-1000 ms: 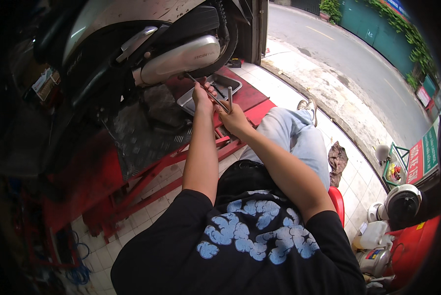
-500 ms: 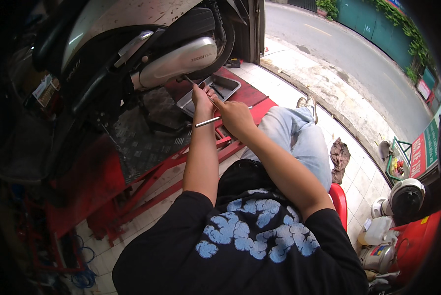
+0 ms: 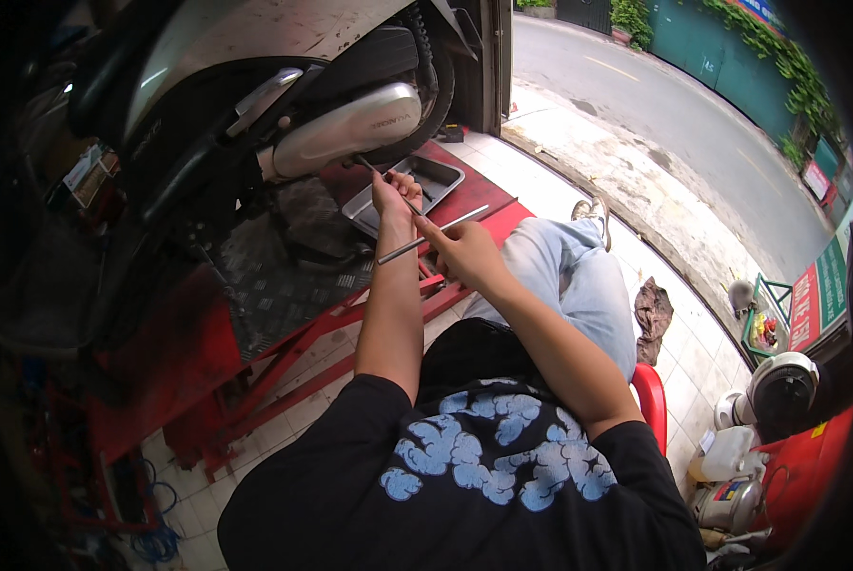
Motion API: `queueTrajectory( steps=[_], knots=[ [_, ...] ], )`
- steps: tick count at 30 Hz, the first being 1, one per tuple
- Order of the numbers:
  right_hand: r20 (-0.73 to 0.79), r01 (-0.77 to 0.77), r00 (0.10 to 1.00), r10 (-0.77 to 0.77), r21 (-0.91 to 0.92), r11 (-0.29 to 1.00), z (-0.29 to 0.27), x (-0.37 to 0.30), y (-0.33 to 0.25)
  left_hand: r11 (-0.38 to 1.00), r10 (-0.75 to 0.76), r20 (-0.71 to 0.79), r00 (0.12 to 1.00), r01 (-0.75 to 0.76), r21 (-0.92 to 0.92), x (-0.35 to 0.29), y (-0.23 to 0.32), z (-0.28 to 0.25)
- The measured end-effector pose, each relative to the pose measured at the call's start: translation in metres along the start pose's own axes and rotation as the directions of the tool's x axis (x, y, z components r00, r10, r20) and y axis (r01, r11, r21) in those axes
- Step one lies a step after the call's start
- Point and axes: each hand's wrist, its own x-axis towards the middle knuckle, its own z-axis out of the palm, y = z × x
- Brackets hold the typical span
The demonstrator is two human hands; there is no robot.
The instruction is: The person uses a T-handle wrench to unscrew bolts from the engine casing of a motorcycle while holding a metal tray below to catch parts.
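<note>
A T-handle wrench runs from the underside of a scooter's silver engine cover point(image 3: 350, 128) back toward me. My left hand point(image 3: 394, 194) is closed round its thin shaft, close to the cover, fingers curled upward. At the other end my right hand point(image 3: 464, 252) grips the wrench where shaft and crossbar meet, its index finger stretched along the shaft. The silver crossbar point(image 3: 402, 251) sticks out on both sides of that hand. What the wrench's tip touches is hidden below the cover. Just beyond my left hand lies a metal tray point(image 3: 441, 173) with dark things in it.
The scooter stands on a red lift table point(image 3: 493, 221) with a dark tread plate point(image 3: 288, 305). A brown rag point(image 3: 653, 319) lies on the tiles to my right. Bottles and a red container point(image 3: 816, 466) stand at lower right. Beyond the doorway runs a street point(image 3: 636, 76).
My right hand has turned and its fingers have loosened a little on the wrench, the crossbar's right end now showing more. My left hand stays on the shaft.
</note>
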Motion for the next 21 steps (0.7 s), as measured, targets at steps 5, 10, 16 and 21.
queueTrajectory(
  steps=[5,10,16,21],
  knots=[
    [-0.24,0.326,0.913,-0.329,-0.053,0.944,0.015,0.015,0.027,0.997,-0.042,0.078,0.996,0.037,0.07,-0.004,-0.004,0.009],
    [-0.337,0.52,0.743,-0.578,-0.252,0.816,0.012,0.017,0.026,0.621,-0.229,0.109,0.967,0.058,0.782,-0.027,0.03,0.011],
    [-0.287,0.586,0.673,-0.682,-0.356,0.728,0.013,0.013,0.031,0.26,-0.57,0.133,0.811,0.024,0.965,-0.054,0.057,0.015],
    [-0.232,0.599,0.696,-0.68,-0.334,0.727,0.015,0.01,0.028,0.526,-0.664,0.281,0.693,0.166,0.834,-0.041,0.066,-0.006]
  ],
)
